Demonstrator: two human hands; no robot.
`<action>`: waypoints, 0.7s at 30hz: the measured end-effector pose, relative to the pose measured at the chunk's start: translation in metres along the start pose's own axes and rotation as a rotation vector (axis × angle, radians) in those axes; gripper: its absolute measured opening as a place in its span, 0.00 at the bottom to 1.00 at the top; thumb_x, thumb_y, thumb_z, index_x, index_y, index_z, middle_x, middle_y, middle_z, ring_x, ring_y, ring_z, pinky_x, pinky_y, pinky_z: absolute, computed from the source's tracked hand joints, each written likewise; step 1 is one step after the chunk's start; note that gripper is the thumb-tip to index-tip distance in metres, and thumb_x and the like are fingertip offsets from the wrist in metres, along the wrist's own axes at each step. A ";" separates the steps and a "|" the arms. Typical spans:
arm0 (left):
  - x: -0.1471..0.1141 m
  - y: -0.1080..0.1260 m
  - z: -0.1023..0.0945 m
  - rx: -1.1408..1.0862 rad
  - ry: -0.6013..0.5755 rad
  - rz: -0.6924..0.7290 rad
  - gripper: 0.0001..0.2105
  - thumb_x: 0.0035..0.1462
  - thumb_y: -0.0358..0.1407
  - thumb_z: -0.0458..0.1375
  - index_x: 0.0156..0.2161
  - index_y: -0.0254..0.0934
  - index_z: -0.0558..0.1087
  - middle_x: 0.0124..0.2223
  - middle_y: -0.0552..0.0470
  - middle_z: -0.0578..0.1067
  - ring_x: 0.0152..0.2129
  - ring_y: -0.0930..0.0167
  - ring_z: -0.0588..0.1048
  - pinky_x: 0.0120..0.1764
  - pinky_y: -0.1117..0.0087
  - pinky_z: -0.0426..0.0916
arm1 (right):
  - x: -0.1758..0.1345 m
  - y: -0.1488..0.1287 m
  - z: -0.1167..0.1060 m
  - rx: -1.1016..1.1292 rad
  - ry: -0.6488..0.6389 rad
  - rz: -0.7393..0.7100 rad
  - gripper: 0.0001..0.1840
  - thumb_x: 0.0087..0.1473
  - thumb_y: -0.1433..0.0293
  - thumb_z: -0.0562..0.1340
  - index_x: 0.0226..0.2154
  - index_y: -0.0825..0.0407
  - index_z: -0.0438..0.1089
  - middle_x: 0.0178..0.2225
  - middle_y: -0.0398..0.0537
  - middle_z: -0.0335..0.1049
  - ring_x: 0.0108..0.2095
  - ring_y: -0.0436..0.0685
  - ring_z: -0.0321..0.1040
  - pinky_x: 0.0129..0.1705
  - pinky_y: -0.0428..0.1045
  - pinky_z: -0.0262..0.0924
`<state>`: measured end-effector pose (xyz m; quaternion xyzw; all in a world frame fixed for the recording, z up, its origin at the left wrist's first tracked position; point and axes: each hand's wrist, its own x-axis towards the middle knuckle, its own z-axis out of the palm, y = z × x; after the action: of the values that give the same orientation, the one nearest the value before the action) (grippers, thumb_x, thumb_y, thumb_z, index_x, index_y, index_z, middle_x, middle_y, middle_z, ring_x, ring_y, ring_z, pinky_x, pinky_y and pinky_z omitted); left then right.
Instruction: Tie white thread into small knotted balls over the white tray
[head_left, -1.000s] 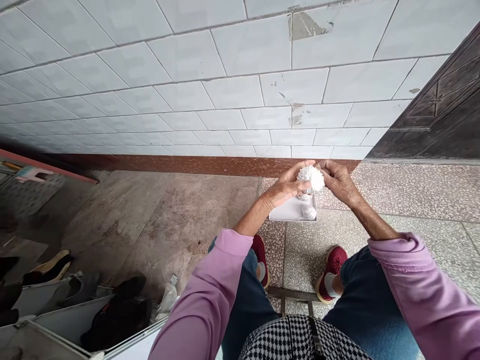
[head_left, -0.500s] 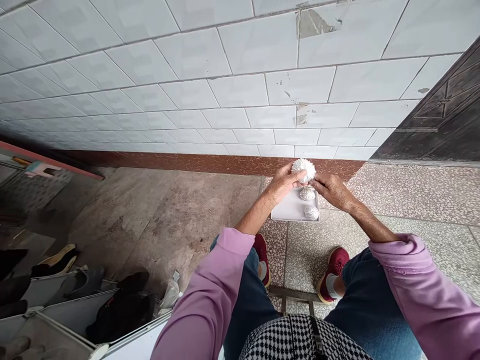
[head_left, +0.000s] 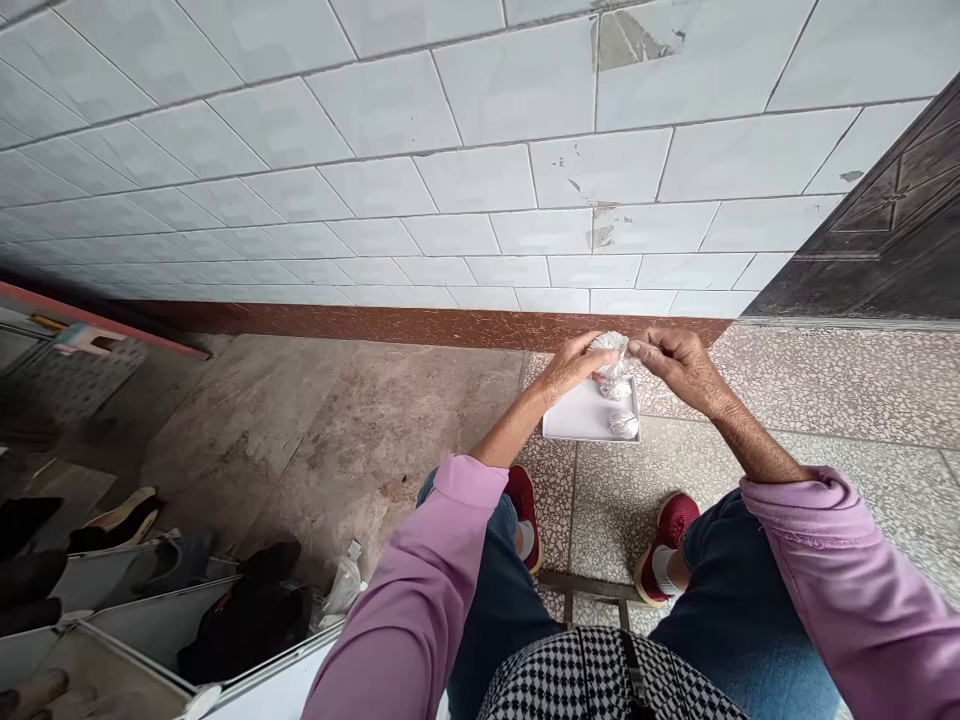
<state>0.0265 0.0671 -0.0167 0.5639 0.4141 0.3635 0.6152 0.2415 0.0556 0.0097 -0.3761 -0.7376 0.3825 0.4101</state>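
My left hand [head_left: 574,366] is closed around a white, ruffled, ball-shaped piece [head_left: 611,342], with the thumb across its front. Just right of it, my right hand [head_left: 681,368] is closed in a pinch, thumb against the forefinger. Whatever its fingertips hold is too small to make out. Under the hands lies a shallow white tray [head_left: 574,418] on the floor. Two silvery-white, egg-shaped balls rest along its right side: a farther ball [head_left: 615,388], partly below the held piece, and a nearer ball [head_left: 623,425].
A white tiled wall [head_left: 480,185] rises in front, with a dark door [head_left: 892,215] at right. My red shoes [head_left: 525,510] flank the space below the tray. At lower left stands a rack [head_left: 135,620] with shoes and a crumpled plastic bag [head_left: 345,580] beside it.
The ruffled piece has tilted and dropped slightly, showing its pleated side. My right hand has shifted a little right and turned, now slightly apart from the piece.
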 end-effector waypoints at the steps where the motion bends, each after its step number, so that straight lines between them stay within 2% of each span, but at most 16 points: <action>1: -0.001 0.000 0.001 -0.045 -0.027 -0.017 0.26 0.56 0.50 0.68 0.53 0.34 0.77 0.49 0.41 0.79 0.42 0.65 0.77 0.39 0.66 0.76 | 0.000 0.001 -0.002 0.007 0.024 0.005 0.31 0.66 0.41 0.63 0.28 0.50 0.71 0.23 0.41 0.60 0.25 0.52 0.56 0.30 0.50 0.51; 5: -0.004 0.004 0.005 -0.114 -0.137 -0.043 0.31 0.54 0.58 0.68 0.52 0.33 0.77 0.49 0.39 0.78 0.39 0.67 0.77 0.40 0.65 0.76 | 0.001 0.002 -0.004 0.014 0.095 0.014 0.32 0.65 0.40 0.64 0.27 0.49 0.69 0.23 0.41 0.58 0.25 0.52 0.54 0.29 0.50 0.50; 8: -0.008 0.009 0.005 -0.092 -0.207 -0.034 0.31 0.54 0.58 0.69 0.50 0.33 0.77 0.47 0.41 0.78 0.39 0.67 0.77 0.41 0.64 0.77 | 0.001 0.000 -0.003 -0.001 0.126 0.024 0.31 0.66 0.41 0.64 0.27 0.50 0.69 0.23 0.41 0.59 0.25 0.51 0.53 0.29 0.50 0.50; 12: -0.010 0.011 0.001 -0.080 -0.248 -0.016 0.28 0.51 0.53 0.73 0.48 0.32 0.78 0.43 0.42 0.78 0.37 0.68 0.76 0.40 0.64 0.75 | 0.000 -0.001 -0.001 -0.012 0.125 0.027 0.29 0.66 0.43 0.64 0.28 0.50 0.69 0.24 0.42 0.61 0.26 0.52 0.54 0.29 0.50 0.51; 17: -0.012 0.008 0.000 -0.144 -0.264 -0.022 0.25 0.49 0.45 0.73 0.50 0.34 0.80 0.42 0.45 0.79 0.35 0.69 0.76 0.38 0.67 0.71 | 0.000 0.001 -0.002 -0.008 0.130 0.049 0.28 0.66 0.44 0.64 0.28 0.49 0.68 0.24 0.43 0.61 0.27 0.52 0.55 0.30 0.51 0.52; 21: -0.011 0.011 0.003 -0.263 -0.202 -0.040 0.28 0.44 0.41 0.75 0.52 0.36 0.78 0.44 0.45 0.79 0.36 0.70 0.76 0.39 0.68 0.71 | 0.002 0.002 0.000 0.014 0.144 0.053 0.29 0.65 0.43 0.64 0.26 0.49 0.66 0.23 0.42 0.57 0.26 0.52 0.53 0.29 0.51 0.51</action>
<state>0.0254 0.0564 -0.0041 0.5038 0.3104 0.3437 0.7292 0.2419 0.0581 0.0083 -0.4191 -0.6932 0.3706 0.4544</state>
